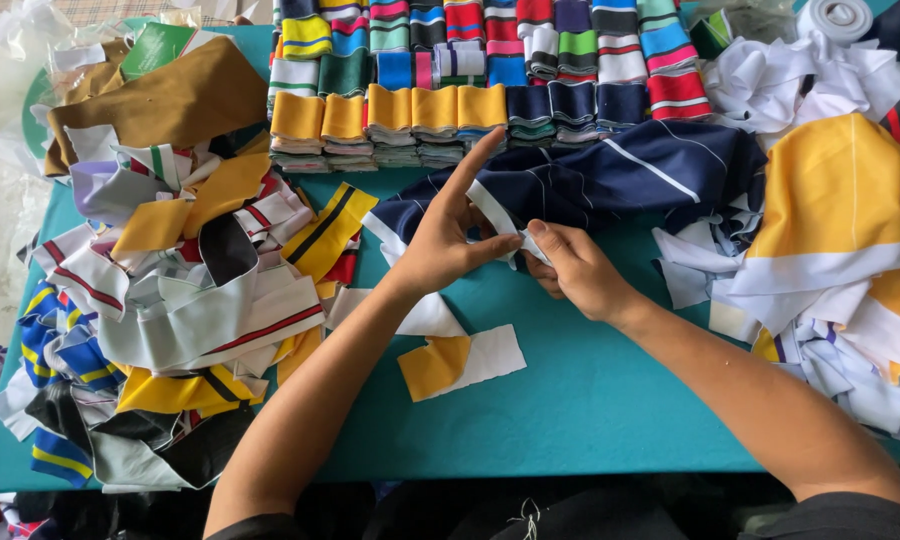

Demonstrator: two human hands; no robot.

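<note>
- The left hand (448,245) and right hand (570,268) meet over the middle of the teal counter (590,390); both work one white strip (505,228), which hangs off the near edge of a navy cloth (610,180) with thin white stripes.
- Left grip: thumb and middle fingers closed on the strip, forefinger pointing free toward the stacks; it looks like a pinch meant to keep the strip taut, not a full fist.
- Right grip: fingers curled shut on the strip's other end, just beside the left thumb; the two hands nearly touch, so the held stretch is short.
- The navy cloth lies spread behind the hands, its bulk resting on the counter; only the edge is lifted, which leaves its weight off the fingers.
- A yellow-and-white piece (460,362) lies flat and alone near the forearms, apart from the heaps; it seems set aside within easy reach.
- Folded stacks (410,115) stand in tidy rows along the far edge, grouped by colour: yellow, navy, striped; sorted goods kept clear of the working patch.
- A loose heap (190,300) of mixed scraps crowds the left side; a second heap (840,250), mostly white and yellow, crowds the right; a brown cloth (170,100) lies at far left.
</note>
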